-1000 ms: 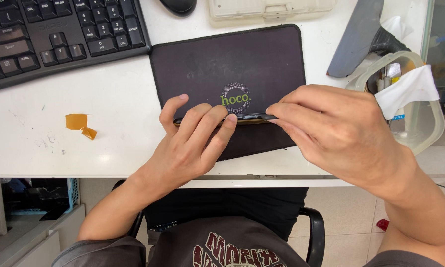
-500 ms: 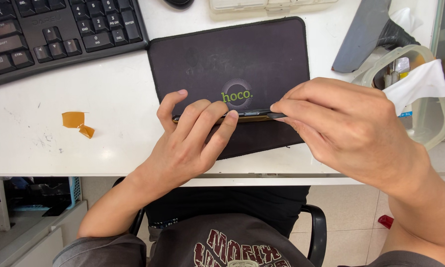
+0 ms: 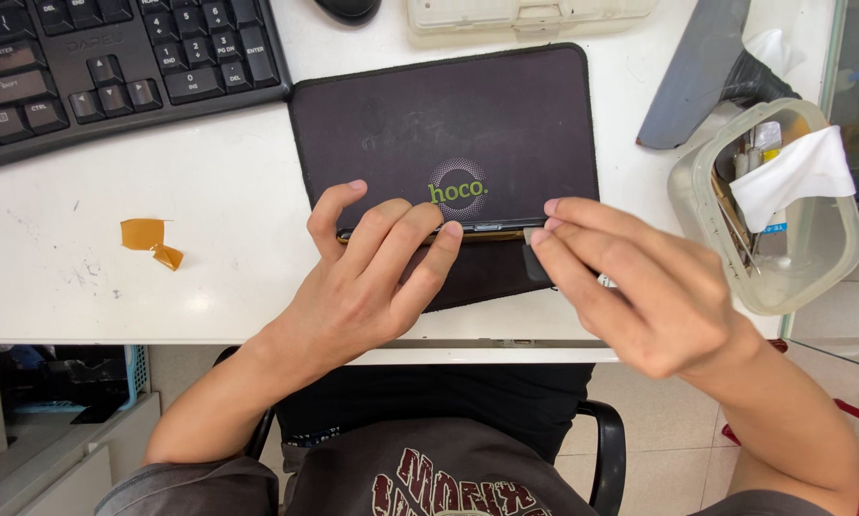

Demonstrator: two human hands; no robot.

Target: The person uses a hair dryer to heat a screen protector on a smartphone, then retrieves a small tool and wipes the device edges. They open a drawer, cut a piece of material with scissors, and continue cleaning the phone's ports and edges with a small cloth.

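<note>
The left hand presses its fingers flat on a dark phone lying on the black mat. The right hand pinches a small dark strip just under its fingertips, beside the phone's end; the strip seems not yet fully off.

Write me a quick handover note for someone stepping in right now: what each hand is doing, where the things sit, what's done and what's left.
Left hand: fingers spread flat on the dark phone, pressing it onto the black mat; no closed grip.
Right hand: fingertips at the phone's right end, pinching a small dark tab there.
Things: the phone lies across the mat's near half. Two amber tape scraps lie on the white desk to the left; a clear tub of tools stands to the right.
Done: phone steadied, tab gripped.
Left: I cannot tell whether the tab is going on or coming off; check before pulling.
</note>
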